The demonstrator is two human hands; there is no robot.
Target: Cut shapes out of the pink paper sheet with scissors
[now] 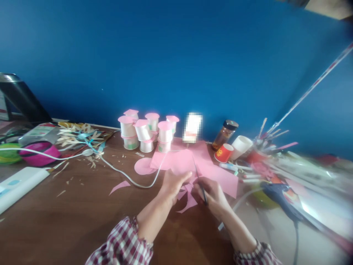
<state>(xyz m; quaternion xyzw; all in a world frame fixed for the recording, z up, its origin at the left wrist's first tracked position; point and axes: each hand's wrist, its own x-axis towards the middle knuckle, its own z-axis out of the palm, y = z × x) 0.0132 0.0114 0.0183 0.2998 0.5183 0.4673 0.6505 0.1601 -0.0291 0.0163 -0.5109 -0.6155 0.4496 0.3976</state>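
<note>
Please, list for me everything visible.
paper sheets: several, pink, centre
paper disc: one, pink, centre
scissors: one, dark, centre
cup stacks: about six, white and pink, back
jar: one, amber, back
loose cups: two, red and white, beside jar
pixelated patch: one, white, back
long block: one, white, left
cable: one, white, left
clutter: uncountable, multicoloured, both sides
wall: one, blue, behind
table: one, brown, beneath
sleeves: two, checked, bottom
left grip: one, bare, centre
right grip: one, bare, around scissors

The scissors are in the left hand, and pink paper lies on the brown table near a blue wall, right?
Not quite: the head view shows the scissors in the right hand, not the left hand. Pink paper does lie on the brown table near a blue wall.
</note>
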